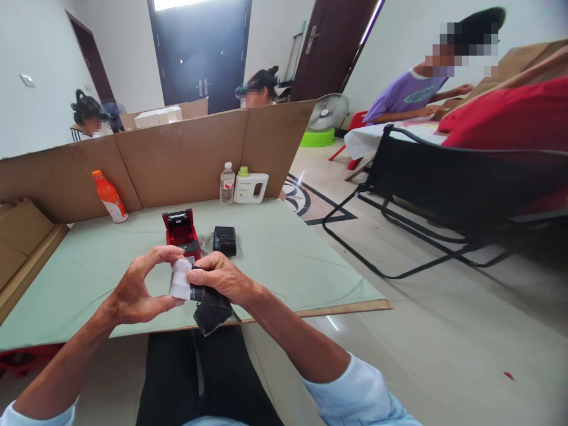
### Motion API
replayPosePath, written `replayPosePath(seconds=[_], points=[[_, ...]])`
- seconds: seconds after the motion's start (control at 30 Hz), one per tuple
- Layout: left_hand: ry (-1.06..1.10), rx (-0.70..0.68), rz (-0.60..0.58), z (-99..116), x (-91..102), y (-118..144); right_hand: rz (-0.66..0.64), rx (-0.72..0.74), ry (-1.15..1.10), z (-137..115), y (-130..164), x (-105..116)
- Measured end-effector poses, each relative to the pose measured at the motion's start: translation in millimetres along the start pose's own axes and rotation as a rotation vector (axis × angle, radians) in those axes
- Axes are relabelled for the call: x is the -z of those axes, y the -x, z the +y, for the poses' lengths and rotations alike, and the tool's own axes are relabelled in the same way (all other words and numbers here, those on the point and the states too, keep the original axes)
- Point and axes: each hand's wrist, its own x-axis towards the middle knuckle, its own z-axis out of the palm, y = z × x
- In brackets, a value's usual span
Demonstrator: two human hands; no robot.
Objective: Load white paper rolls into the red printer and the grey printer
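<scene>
My left hand (139,287) curves its thumb and forefinger around the end of a small white paper roll (180,279). The roll sticks out of black, shiny plastic wrapping (212,305), whose loose end hangs over the table's front edge. My right hand (224,277) pinches the roll and its wrapping from the right, the thumb on top. Just beyond my hands stands a red receipt printer (181,234) with its lid raised; its front is partly hidden. To its right lies a small black boxy device (225,241).
On the pale green tabletop (302,260), an orange bottle (110,197), a clear bottle (227,186) and a white jug (251,188) stand against a cardboard wall (177,154). Cardboard (26,248) borders the left. A black folding chair (435,189) stands right; several people sit beyond.
</scene>
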Motion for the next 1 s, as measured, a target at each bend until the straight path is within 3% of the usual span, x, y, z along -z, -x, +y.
replayPosePath(seconds=[0.33,0.6,0.8,1.0], points=[[0.181,0.063,0.044,-6,-9.5,10,-0.006,-0.01,-0.001,6,3,-1],[0.531,0.087,0.157,-19,-30.4,11,0.114,0.007,-0.065,10,0,-11],[0.59,0.128,0.274,-20,-44.6,2,0.261,0.07,-0.093,8,-4,-17],[0.693,0.114,0.234,-30,-50.3,-3,0.285,0.057,-0.102,14,-5,-9]])
